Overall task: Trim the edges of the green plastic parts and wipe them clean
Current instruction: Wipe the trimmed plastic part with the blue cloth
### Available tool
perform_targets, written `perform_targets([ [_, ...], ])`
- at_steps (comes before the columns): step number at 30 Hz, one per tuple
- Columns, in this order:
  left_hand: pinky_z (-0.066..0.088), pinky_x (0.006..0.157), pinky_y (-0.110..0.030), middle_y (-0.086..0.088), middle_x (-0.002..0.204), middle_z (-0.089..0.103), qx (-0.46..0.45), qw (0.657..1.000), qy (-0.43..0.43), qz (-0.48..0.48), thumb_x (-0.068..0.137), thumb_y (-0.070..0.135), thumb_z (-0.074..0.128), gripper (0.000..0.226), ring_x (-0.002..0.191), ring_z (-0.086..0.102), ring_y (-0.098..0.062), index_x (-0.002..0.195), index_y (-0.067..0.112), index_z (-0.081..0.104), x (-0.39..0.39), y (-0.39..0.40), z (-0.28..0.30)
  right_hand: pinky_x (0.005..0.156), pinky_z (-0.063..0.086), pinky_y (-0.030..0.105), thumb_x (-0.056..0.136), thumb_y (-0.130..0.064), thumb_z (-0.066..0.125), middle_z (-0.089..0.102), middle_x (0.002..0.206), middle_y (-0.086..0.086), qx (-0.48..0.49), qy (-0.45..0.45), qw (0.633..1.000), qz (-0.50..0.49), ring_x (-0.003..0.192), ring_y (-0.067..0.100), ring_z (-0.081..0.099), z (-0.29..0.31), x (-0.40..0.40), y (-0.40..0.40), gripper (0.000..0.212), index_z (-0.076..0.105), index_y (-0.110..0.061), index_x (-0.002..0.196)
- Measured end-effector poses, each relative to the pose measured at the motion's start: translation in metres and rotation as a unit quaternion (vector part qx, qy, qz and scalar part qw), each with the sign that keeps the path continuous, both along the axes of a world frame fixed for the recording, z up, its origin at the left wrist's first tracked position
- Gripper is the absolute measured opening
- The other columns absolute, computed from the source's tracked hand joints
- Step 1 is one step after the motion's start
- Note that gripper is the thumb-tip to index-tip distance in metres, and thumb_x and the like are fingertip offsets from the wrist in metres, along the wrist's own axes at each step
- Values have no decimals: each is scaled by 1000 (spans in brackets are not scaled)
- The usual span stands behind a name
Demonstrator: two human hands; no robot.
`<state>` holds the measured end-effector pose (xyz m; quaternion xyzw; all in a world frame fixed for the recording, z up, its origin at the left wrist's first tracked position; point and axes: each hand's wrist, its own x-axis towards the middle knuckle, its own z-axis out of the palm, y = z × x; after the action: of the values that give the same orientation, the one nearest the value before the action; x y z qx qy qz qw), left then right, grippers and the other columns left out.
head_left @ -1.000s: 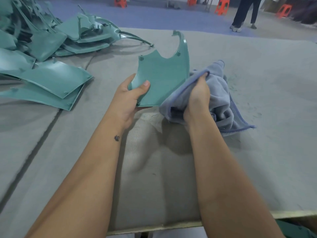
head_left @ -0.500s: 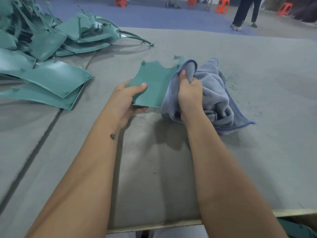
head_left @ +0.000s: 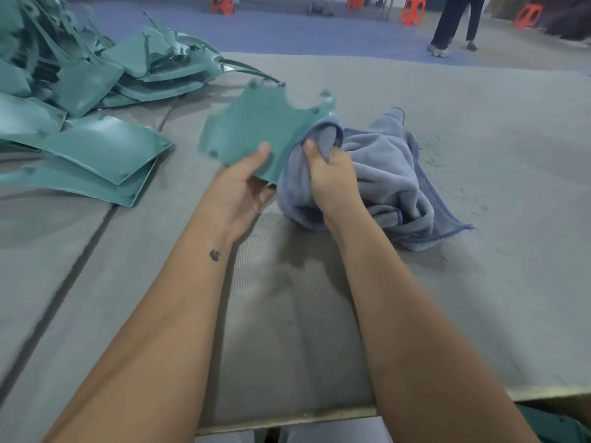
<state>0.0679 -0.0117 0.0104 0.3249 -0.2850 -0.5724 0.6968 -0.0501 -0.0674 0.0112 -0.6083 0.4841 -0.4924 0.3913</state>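
Note:
My left hand [head_left: 241,190] grips the near edge of a flat green plastic part [head_left: 256,129], thumb on top, holding it tilted above the grey table. The part has a curved cut-out and small bosses on its far edge. My right hand [head_left: 332,174] is bunched in a blue-grey cloth [head_left: 387,174], with a fold of it pressed against the part's right edge. The rest of the cloth lies heaped on the table to the right.
A pile of green plastic parts [head_left: 83,91] fills the far left of the felt-covered table [head_left: 479,282]; two stacked panels [head_left: 102,155] lie nearest. The table's front edge [head_left: 287,420] is close to me. A person [head_left: 454,24] and orange stools [head_left: 412,9] stand beyond.
The part went from upright to tilted low and swung left. My right hand slid the cloth along its right edge toward the near corner.

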Motion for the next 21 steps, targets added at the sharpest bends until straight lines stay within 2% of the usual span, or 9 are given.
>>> perform_targets([
  [2, 56, 68, -26, 3, 99, 74, 20, 998, -45, 36, 93, 8, 58, 21, 88, 71, -13, 110, 19, 64, -9, -1, -2, 72, 47, 33, 98, -34, 50, 59, 69, 2, 8, 0, 1000, -23, 71, 18, 57, -1, 1, -1, 34, 56, -15, 71],
  [6, 53, 60, -23, 7, 93, 74, 21, 991, -105, 80, 89, 2, 62, 25, 80, 71, -10, 106, 21, 65, -6, -2, -2, 69, 48, 25, 98, -32, 50, 64, 73, -5, 39, -92, 995, -9, 72, 10, 60, -1, 3, 0, 28, 62, -19, 76],
  [12, 56, 65, -27, 6, 96, 75, 3, 988, -150, 28, 90, 0, 59, 26, 85, 71, -13, 108, 18, 64, 3, 0, 0, 87, 53, 31, 100, -31, 47, 67, 88, -3, 74, -183, 980, 1, 91, 16, 65, -1, 4, 3, 22, 61, -22, 84],
  [16, 57, 65, -29, 6, 93, 75, 11, 984, -177, 3, 88, -2, 58, 28, 83, 71, -14, 107, 18, 64, 9, 4, -2, 91, 52, 33, 100, -32, 46, 67, 96, 0, 114, -235, 965, -17, 100, 19, 64, 3, 1, 1, 23, 61, -14, 100],
  [19, 58, 62, -30, 3, 95, 75, 21, 986, -164, -23, 84, -2, 60, 30, 84, 72, -16, 109, 15, 64, 16, 6, -2, 91, 52, 35, 101, -31, 45, 66, 97, 3, 136, -243, 960, -20, 101, 23, 63, 6, -1, 1, 23, 61, -14, 97],
  [21, 58, 62, -31, 3, 95, 76, 22, 986, -159, -52, 75, 3, 64, 34, 85, 73, -15, 107, 16, 66, 21, 8, -3, 86, 53, 34, 101, -30, 44, 65, 93, 5, 151, -242, 958, -35, 96, 24, 64, 8, -6, 0, 26, 60, -11, 93],
])
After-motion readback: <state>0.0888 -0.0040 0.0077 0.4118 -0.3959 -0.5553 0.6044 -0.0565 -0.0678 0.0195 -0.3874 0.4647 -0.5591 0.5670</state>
